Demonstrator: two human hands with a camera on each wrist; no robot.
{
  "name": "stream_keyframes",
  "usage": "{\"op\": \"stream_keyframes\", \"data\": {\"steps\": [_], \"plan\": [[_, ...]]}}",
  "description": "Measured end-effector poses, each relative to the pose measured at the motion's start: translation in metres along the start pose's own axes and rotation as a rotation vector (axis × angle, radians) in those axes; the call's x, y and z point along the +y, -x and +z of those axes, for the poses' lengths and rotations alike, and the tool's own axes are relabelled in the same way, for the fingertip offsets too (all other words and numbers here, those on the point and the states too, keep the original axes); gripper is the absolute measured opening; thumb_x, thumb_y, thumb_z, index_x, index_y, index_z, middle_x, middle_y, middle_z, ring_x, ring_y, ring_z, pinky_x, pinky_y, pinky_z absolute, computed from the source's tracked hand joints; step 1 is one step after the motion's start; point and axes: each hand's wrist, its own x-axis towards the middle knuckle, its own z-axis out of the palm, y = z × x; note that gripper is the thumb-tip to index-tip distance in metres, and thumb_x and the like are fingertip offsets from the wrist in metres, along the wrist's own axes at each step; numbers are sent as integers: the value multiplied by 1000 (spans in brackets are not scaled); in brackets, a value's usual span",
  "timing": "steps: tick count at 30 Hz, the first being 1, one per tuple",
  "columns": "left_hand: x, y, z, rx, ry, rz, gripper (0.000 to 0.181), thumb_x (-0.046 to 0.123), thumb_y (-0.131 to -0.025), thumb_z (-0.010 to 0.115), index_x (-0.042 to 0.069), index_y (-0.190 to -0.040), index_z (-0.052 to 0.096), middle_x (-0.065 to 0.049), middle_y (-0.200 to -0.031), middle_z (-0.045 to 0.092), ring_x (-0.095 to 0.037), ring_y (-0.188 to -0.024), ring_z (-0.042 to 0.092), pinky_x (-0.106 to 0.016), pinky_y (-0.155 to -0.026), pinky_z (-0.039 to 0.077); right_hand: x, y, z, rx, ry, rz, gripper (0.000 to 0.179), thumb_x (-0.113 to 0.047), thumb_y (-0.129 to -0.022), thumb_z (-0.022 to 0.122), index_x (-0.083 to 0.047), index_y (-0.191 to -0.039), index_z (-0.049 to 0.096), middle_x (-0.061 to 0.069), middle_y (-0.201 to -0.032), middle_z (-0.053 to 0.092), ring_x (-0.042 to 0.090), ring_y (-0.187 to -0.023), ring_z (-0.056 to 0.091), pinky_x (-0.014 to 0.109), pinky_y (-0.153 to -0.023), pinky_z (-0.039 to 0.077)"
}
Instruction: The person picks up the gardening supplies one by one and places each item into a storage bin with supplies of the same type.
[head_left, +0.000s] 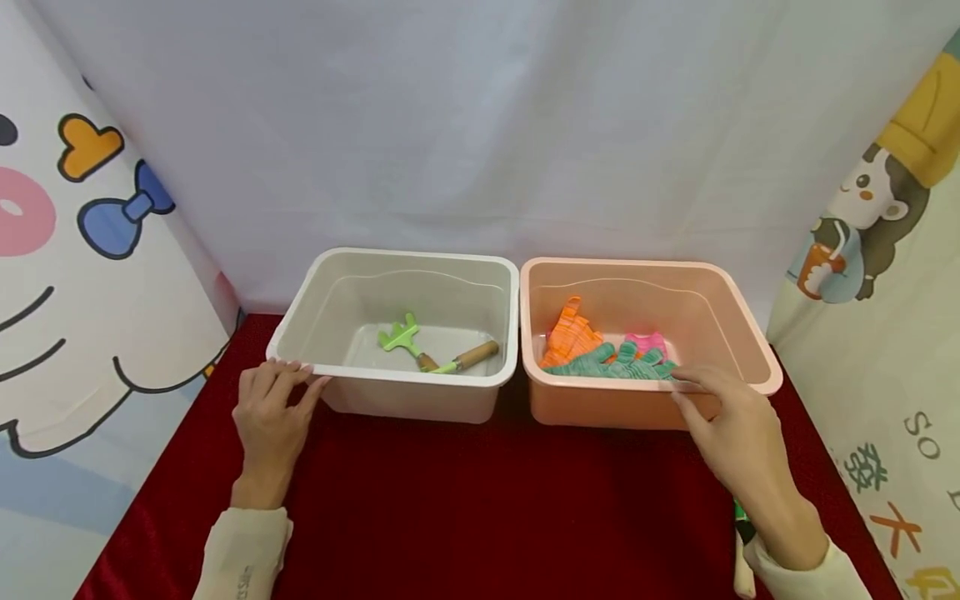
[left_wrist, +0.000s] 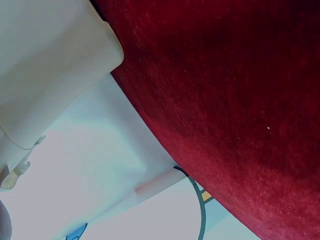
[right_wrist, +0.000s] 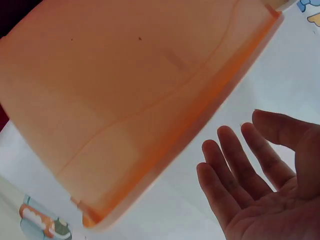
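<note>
Fingertips of my left hand [head_left: 272, 417] lie at the front left corner of a whitish bin [head_left: 420, 383], with the thumb at the rim's front. Inside are a small green hand rake [head_left: 401, 335] and a second wooden-handled green tool [head_left: 474, 357], its front end hidden by the bin wall. My right hand [head_left: 738, 421] is at the front right rim of a peach bin [head_left: 600, 407]; the right wrist view shows its fingers [right_wrist: 232, 160] loosely spread, apart from the rim, holding nothing. That bin contains an orange glove [head_left: 572, 335], a green glove [head_left: 618, 363] and something pink [head_left: 647, 342].
Both bins stand side by side on a red cloth-covered table [head_left: 480, 508], against a white backdrop [head_left: 480, 125]. Partly beneath my right forearm lies a tool with a pale handle [head_left: 742, 571] and a green part. Printed curtains border both sides.
</note>
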Motion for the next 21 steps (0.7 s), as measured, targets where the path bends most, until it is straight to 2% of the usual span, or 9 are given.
{"op": "stream_keyframes", "data": {"steps": [2,5,9,12,15,18,19,21], "plan": [[0,0,0,5,2,3,41,42,-80,67,2,-88,71,-15,-91,65,-35,-81,53,-53,-71,49,0,3,-5,8,0,19,29,-5,-76,74,-11,-104,70,4,-101,68,21,-93,62,24,-71,41],[0,1,1,7,1,1,41,42,-80,67,2,-88,71,-15,-91,65,-34,-81,53,-54,-72,50,2,8,-12,10,16,47,31,-6,-77,74,-11,-107,69,5,-102,68,19,-80,59,18,-61,37],[0,1,1,2,0,-6,41,42,-80,67,2,-89,71,-15,-92,65,-34,-80,53,-54,-72,50,6,14,-17,21,34,77,32,-8,-78,73,-13,-109,68,5,-99,68,13,-71,49,18,-59,34],[0,2,1,-7,4,-12,41,42,-80,68,2,-90,71,-15,-92,64,-34,-81,53,-54,-72,50,9,20,-19,29,32,99,30,-7,-78,73,-13,-106,67,3,-96,66,11,-77,51,17,-67,36],[0,2,1,-11,3,-18,41,42,-80,68,2,-90,71,-15,-92,64,-34,-81,53,-54,-73,49,12,26,-21,42,18,130,31,-5,-77,73,-12,-107,68,6,-102,65,19,-89,58,27,-79,44],[0,2,0,-12,-3,-22,40,41,-79,68,2,-90,71,-15,-93,65,-34,-81,53,-54,-73,49,14,32,-22,63,17,165,34,-5,-77,74,-11,-110,68,7,-108,64,27,-99,59,25,-88,42],[0,2,0,-15,-4,-23,40,40,-79,69,2,-90,71,-15,-93,64,-34,-81,53,-54,-73,49,15,34,-22,70,15,174,34,-5,-77,74,-11,-110,67,8,-109,64,27,-99,59,23,-88,42],[-1,2,0,-24,-6,-29,39,39,-79,70,2,-91,71,-15,-93,64,-33,-81,53,-53,-74,49,18,38,-23,79,22,184,33,-5,-77,74,-11,-109,68,7,-108,64,23,-97,58,11,-82,36]]}}
